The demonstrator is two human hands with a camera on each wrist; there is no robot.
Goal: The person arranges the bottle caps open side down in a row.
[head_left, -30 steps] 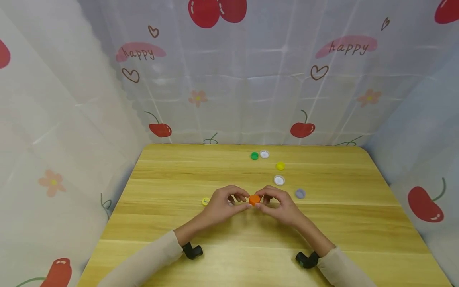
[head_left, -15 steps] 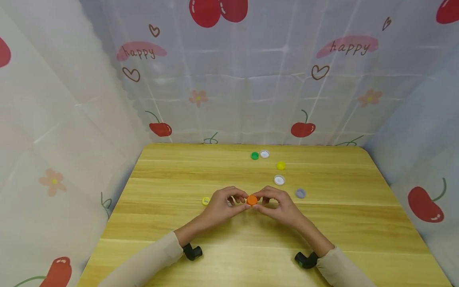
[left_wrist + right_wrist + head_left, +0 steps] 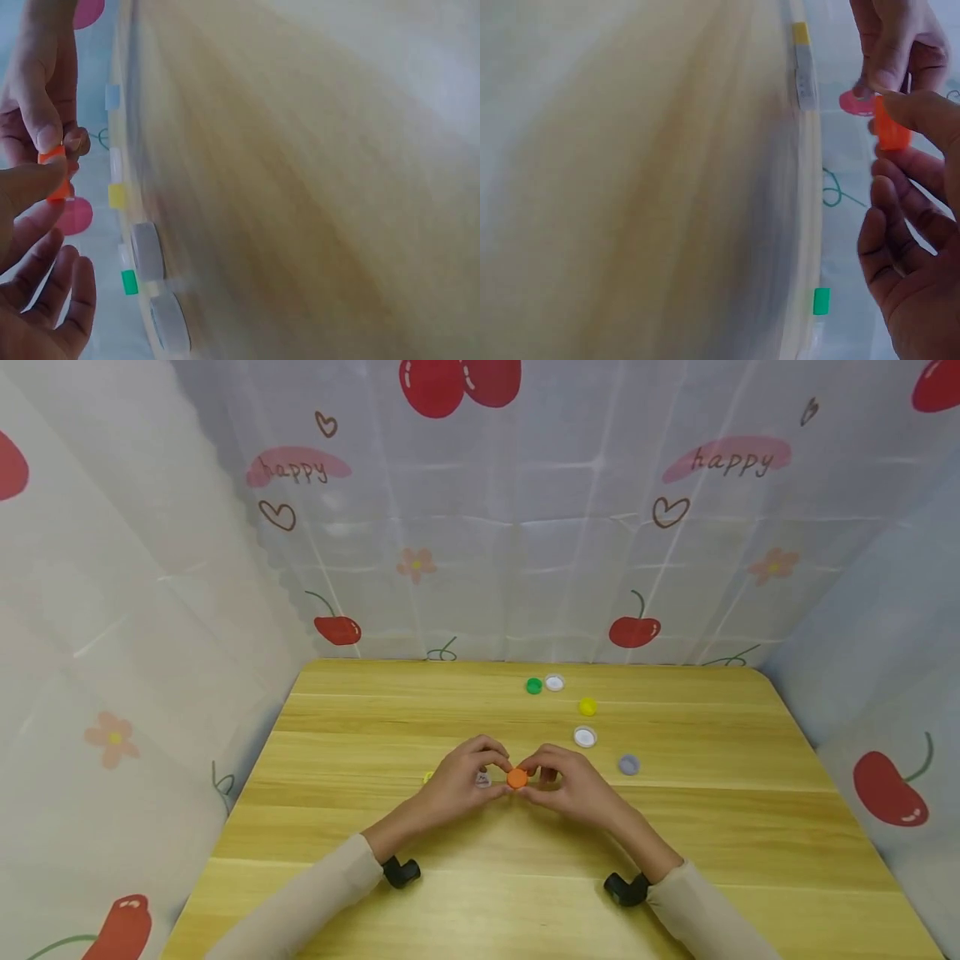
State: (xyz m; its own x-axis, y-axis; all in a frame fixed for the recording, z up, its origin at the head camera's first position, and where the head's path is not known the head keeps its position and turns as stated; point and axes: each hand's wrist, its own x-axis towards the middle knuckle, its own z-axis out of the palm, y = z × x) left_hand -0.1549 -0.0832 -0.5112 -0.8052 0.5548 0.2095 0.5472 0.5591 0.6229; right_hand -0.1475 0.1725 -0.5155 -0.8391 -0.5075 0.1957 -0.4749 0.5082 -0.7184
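An orange bottle cap (image 3: pixel 517 778) is held up over the table between both hands. My left hand (image 3: pixel 459 778) pinches its left side between thumb and index finger. From the other side, my right hand (image 3: pixel 573 787) pinches it the same way. In the right wrist view the cap (image 3: pixel 893 126) shows its ribbed orange side, with fingertips from both hands on it. Behind the left fingers lies a whitish cap (image 3: pixel 483 779) with dark marks, partly hidden. A yellow cap (image 3: pixel 428 777) peeks out left of that hand, mostly covered.
Beyond the hands on the wooden table (image 3: pixel 360 727) lie a green cap (image 3: pixel 534 686), a white cap (image 3: pixel 554 682), a yellow cap (image 3: pixel 588 706), another white cap (image 3: pixel 585 737) and a grey cap (image 3: pixel 628 765). A printed curtain (image 3: pixel 495 552) encloses the table's back and sides.
Both hands have shifted a little to the left with the orange cap between them. The left hand now covers more of the yellow cap, and the whitish cap behind its fingers shows more.
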